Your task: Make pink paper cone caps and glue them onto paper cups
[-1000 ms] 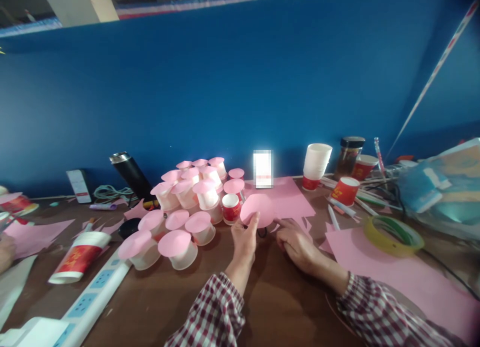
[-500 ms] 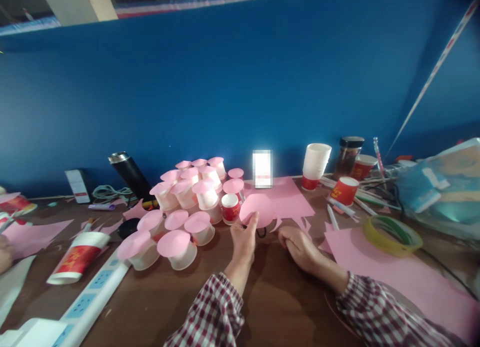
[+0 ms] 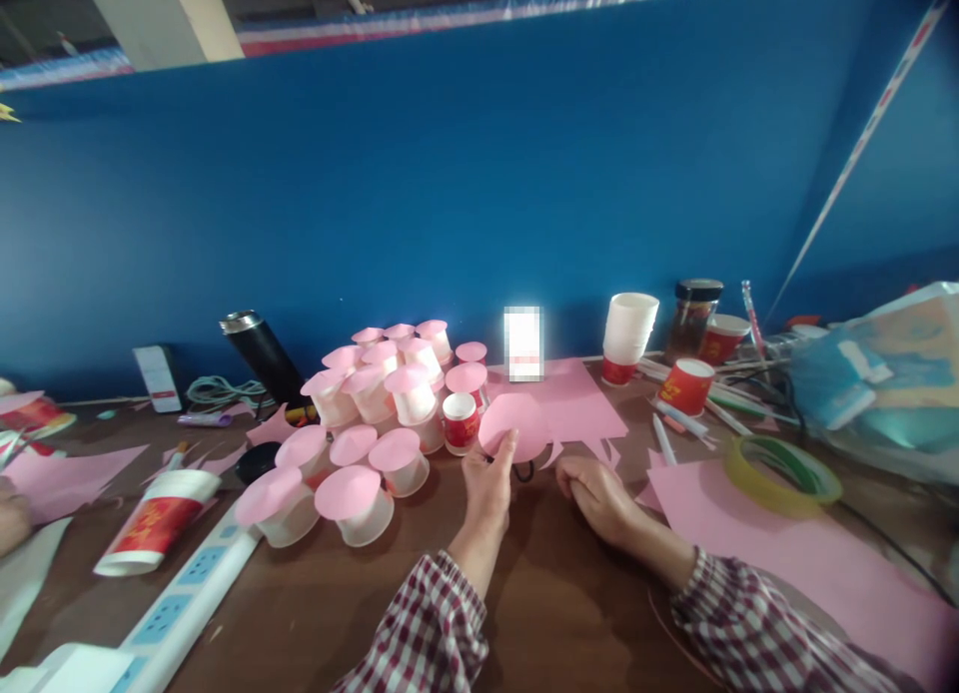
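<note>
My left hand [image 3: 488, 493] pinches a round pink paper disc [image 3: 513, 427], thumb on top and the other fingers behind it. Just right of it, my right hand [image 3: 595, 493] is curled into a loose fist on the table, with nothing showing from it. A dark loop [image 3: 526, 471] peeks out under the disc; the rest of that object is hidden. Left of the disc stands an open red-and-white paper cup [image 3: 460, 422]. Several cut-down cups topped with shallow pink paper cones [image 3: 349, 492] are grouped further left. A pink sheet [image 3: 580, 398] with cut edges lies behind the disc.
At right are stacked white cups [image 3: 630, 334], a lidded jar [image 3: 695, 319], a red cup [image 3: 686, 385], a tape roll [image 3: 783, 473] and a pink sheet [image 3: 786, 543]. At left are a power strip [image 3: 191, 583], a tipped cup [image 3: 159, 523], a black flask [image 3: 266, 358] and another person's hand [image 3: 13, 521].
The view has tilted up slightly, so things sit a little lower in the picture. Both hands keep their pose, with the paper disc still in my left hand.
</note>
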The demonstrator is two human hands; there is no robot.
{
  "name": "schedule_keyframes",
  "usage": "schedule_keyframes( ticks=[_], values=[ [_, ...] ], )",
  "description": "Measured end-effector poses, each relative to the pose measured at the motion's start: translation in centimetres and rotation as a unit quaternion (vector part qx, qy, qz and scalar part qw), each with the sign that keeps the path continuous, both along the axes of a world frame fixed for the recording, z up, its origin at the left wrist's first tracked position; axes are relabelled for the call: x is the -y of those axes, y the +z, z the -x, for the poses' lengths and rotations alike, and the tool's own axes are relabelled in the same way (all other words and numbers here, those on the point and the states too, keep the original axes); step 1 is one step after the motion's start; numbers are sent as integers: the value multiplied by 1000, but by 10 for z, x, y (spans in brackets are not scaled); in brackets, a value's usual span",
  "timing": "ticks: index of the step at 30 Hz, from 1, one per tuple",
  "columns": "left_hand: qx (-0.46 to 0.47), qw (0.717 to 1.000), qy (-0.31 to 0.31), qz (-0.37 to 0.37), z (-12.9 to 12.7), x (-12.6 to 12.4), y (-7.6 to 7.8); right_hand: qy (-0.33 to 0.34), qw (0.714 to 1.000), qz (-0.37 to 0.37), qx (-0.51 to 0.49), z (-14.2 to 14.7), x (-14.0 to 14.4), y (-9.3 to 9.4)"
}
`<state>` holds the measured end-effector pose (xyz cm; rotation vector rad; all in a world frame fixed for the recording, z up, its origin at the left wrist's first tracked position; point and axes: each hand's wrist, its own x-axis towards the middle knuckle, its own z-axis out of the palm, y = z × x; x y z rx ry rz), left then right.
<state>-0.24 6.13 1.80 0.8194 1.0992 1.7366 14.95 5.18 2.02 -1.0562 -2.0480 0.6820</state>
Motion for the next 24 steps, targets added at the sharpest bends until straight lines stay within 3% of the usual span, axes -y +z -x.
schedule_keyframes(
  ticks=[5,11,17,21,24],
  values=[
    [90,987,-130,23,-1,5,4,-38,999,23,-31,5,1,6],
    [108,969,-219,30,-6,13,5,25,984,115,-137,8,6,12],
    [83,966,-234,65,-8,15,6,38,949,248,-192,5,16,19],
    [70,966,-238,76,-8,15,4,73,910,319,-256,6,15,4],
    [58,967,-238,75,-9,15,1,78,903,334,-259,8,11,-7]
  ],
)
